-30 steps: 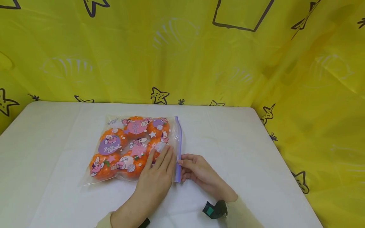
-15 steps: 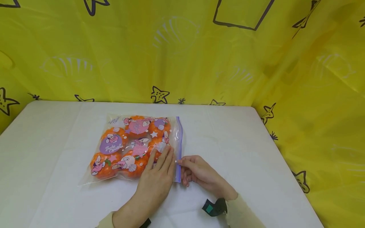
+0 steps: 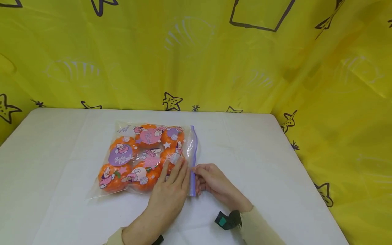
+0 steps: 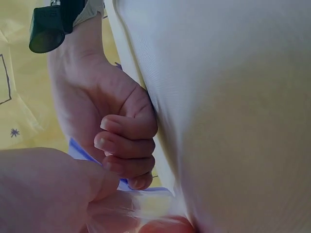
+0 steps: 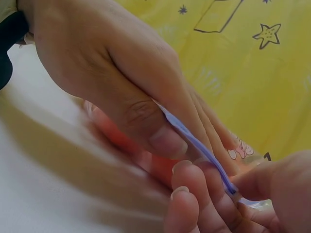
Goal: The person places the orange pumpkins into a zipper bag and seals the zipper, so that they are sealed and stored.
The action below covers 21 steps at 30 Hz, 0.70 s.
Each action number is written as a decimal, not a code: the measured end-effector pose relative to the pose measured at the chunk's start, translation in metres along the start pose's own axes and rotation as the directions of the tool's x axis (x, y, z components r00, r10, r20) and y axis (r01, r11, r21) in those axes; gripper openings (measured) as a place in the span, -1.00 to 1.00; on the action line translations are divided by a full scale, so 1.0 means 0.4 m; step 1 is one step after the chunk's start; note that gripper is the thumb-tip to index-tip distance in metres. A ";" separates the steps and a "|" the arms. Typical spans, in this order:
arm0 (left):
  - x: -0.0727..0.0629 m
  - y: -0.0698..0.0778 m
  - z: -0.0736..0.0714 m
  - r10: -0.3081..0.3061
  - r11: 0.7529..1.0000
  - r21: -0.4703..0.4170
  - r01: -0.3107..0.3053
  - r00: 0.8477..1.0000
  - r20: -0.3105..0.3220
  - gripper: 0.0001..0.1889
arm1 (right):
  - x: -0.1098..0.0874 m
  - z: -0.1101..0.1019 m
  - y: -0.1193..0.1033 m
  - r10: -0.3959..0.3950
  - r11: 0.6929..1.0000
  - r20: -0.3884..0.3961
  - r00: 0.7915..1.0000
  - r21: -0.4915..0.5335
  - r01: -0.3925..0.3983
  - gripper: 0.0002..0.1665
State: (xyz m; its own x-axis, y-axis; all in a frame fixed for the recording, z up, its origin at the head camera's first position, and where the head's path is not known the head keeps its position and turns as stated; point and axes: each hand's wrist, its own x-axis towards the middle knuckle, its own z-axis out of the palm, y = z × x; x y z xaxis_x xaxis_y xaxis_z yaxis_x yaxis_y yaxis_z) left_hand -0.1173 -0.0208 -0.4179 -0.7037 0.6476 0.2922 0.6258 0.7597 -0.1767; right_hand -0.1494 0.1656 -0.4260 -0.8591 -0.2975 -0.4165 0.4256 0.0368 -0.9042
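Observation:
A clear zip-lock bag (image 3: 152, 152), printed with cartoon figures and holding several round orange things, lies flat on the table. My left hand (image 3: 169, 191) lies over its lower right part with straight fingers on top. In the right wrist view the thumb of the left hand (image 5: 114, 80) is below the bag's edge, so the bag sits between thumb and fingers. My right hand (image 3: 215, 183) pinches the purple zip strip (image 3: 193, 153) between thumb and index finger, below its middle. Its other fingers are curled, as the left wrist view shows of the right hand (image 4: 124, 126).
The white table (image 3: 254, 153) runs up to a yellow curtain (image 3: 128, 54) with sea-creature drawings at the back and right. A dark wrist strap (image 3: 228, 220) sits on the right wrist.
My right hand's pinch has shifted slightly farther up the zip strip. The bag and my left hand have moved slightly to the right in the view.

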 end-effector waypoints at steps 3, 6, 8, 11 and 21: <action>-0.001 0.000 -0.002 0.004 1.000 0.008 -0.004 1.000 0.002 -0.52 | 0.005 -0.004 -0.003 0.002 1.000 0.000 1.000 -0.014 -0.002 -0.70; -0.001 -0.001 -0.004 0.006 1.000 0.006 -0.006 1.000 0.015 -0.50 | 0.012 -0.008 -0.007 -0.002 0.999 -0.001 1.000 -0.034 0.002 -0.68; 0.000 -0.001 -0.004 0.007 1.000 0.001 -0.007 1.000 0.025 -0.48 | 0.017 -0.009 -0.009 0.000 0.999 -0.001 1.000 -0.038 0.000 -0.68; 0.001 0.000 -0.008 0.007 1.000 -0.004 -0.007 0.999 0.044 -0.47 | 0.021 -0.010 -0.013 0.007 0.999 -0.002 1.000 -0.034 -0.007 -0.70; 0.000 0.004 -0.021 0.009 1.000 -0.009 -0.008 0.998 0.066 -0.48 | 0.030 -0.018 -0.026 0.014 0.999 -0.009 1.000 -0.040 -0.014 -0.66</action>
State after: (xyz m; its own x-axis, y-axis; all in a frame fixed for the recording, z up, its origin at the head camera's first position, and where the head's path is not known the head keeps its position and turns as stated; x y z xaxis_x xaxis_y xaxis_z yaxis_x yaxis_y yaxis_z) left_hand -0.1136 -0.0201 -0.4102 -0.7187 0.6567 0.2284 0.6346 0.7538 -0.1704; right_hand -0.1661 0.1686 -0.4223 -0.8559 -0.2879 -0.4297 0.4258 0.0792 -0.9013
